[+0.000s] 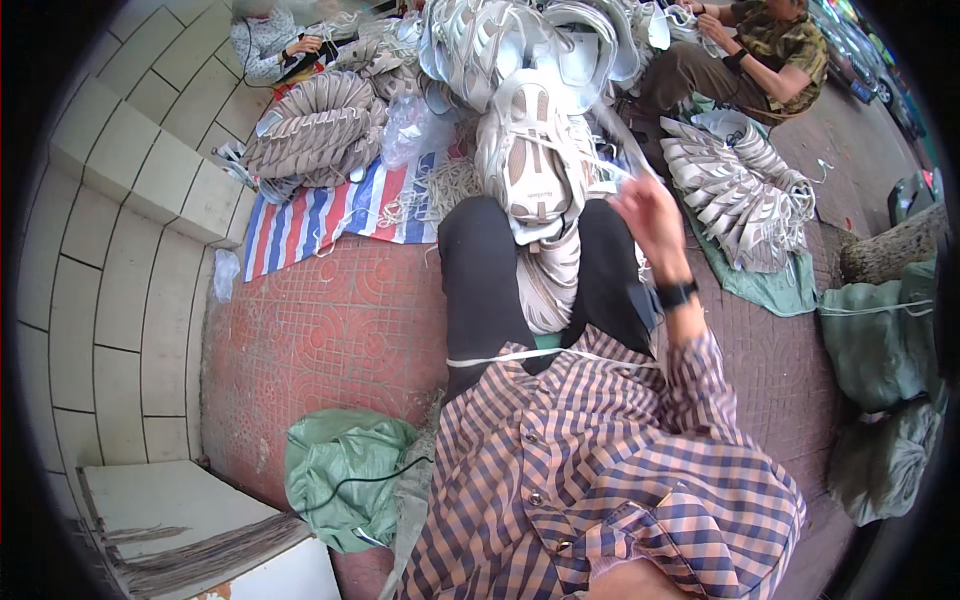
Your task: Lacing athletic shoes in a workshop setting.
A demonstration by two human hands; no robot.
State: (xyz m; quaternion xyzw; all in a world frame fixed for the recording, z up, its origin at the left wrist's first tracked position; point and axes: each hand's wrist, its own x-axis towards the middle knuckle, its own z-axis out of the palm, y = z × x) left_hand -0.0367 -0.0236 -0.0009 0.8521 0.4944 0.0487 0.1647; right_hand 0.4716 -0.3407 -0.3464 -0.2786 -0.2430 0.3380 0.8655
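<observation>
A beige and white shoe upper (pixel 530 165) with mesh panels rests between my knees, its toe pointing toward me. More nested uppers (pixel 548 285) run down between my thighs beneath it. A white shoelace (pixel 598 162) stretches from the upper's lacing area toward the right. My right hand (pixel 650 225), with a black band on its wrist, is raised beside my right knee, its fingers closed at the lace's end and slightly blurred. My left hand does not show.
Piles of uppers lie left (pixel 315 130), ahead (pixel 490 40) and right (pixel 735 190). Loose laces (pixel 455 190) lie on a striped sheet (pixel 310 230). Two people work at the far left and far right. Green sacks (pixel 350 470) sit nearby; a tiled wall (pixel 120 300) borders the left.
</observation>
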